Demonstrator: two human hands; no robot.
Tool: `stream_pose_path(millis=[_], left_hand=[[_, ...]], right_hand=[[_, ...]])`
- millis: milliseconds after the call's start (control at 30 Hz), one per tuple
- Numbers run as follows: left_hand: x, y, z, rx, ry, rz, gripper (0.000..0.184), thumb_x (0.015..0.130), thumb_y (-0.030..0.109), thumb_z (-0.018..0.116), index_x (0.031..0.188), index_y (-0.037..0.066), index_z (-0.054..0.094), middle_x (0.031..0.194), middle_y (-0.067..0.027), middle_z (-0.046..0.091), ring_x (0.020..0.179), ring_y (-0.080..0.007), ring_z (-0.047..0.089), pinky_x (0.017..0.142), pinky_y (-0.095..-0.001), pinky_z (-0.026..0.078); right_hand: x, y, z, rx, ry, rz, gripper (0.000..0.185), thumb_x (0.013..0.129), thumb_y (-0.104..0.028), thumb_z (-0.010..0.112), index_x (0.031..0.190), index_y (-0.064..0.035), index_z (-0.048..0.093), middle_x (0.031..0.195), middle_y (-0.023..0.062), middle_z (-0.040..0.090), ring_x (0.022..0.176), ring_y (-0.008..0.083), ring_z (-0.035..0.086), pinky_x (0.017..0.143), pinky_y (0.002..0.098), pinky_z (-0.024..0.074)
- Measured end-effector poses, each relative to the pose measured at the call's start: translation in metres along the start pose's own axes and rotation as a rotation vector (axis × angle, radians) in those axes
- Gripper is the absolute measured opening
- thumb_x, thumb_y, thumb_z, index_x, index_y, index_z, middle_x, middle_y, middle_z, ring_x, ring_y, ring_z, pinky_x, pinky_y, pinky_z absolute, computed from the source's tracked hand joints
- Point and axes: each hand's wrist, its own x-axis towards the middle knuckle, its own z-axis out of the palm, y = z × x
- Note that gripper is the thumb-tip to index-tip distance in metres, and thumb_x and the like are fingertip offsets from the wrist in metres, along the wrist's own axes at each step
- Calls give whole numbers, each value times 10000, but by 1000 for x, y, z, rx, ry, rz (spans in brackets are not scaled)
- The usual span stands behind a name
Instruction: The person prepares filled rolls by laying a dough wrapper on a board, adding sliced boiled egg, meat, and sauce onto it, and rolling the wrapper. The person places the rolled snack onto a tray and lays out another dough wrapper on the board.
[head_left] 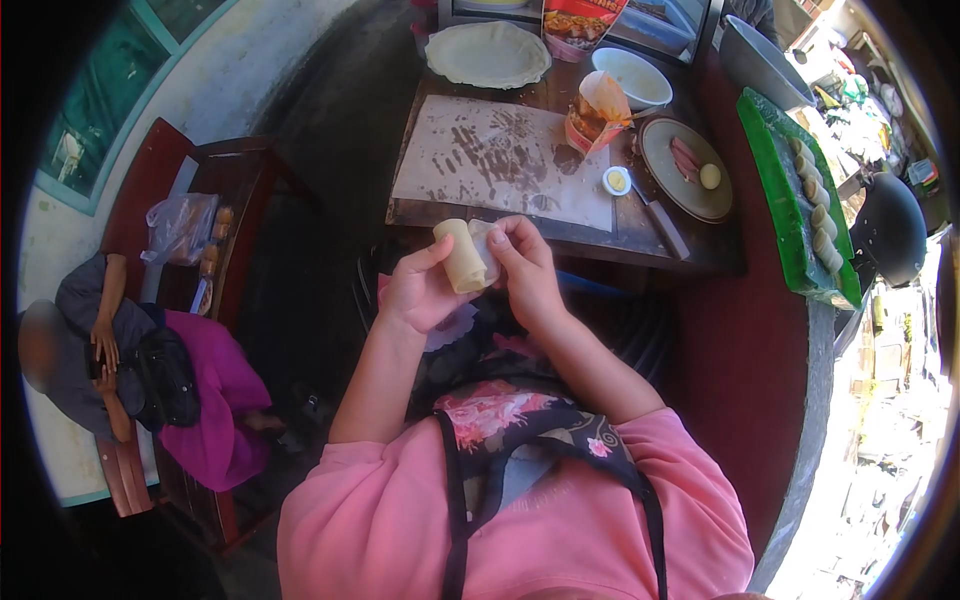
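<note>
In front of the apron, above the table's near edge, a pale yellow dough wrapper (458,262) is curled into a loose roll. My left hand (416,288) is closed around its left side, thumb near the top. The fingers of my right hand (526,262) pinch the thin loose flap on the right. Whatever lies inside the roll is hidden. Just beyond are a paper-like sheet with brown smears (500,165), an egg half (617,180) and a knife (664,228). A plate (655,185) holds pink meat strips (686,156) and an egg piece (710,177).
A stack of round wrappers (488,54) sits at the back, beside a white bowl (640,80) and an opened red packet (597,120). On the right ledge, a green tray (775,215) holds several folded pieces. A person (125,350) sits on the bench at left.
</note>
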Motion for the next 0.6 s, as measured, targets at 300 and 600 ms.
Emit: stream_pose_path(millis=[300, 600], left_hand=[[-6, -6, -7, 7, -12, 41, 431, 897, 210, 627, 1255, 23, 476, 1222, -138, 534, 1175, -288, 505, 1022, -430, 403], [-14, -20, -3, 45, -56, -33, 511, 887, 236, 628, 1290, -6, 427, 1247, -166, 509, 1216, -317, 478, 1032, -480, 402]], right_hand=[[1, -52, -60, -868, 206, -625, 182, 879, -102, 628, 1036, -12, 614, 793, 93, 602, 668, 156, 590, 602, 283, 469], [204, -207, -185, -1707, 437, -175, 348, 790, -76, 516, 1045, -196, 720, 1077, 115, 655, 1028, 292, 612, 874, 387, 485]])
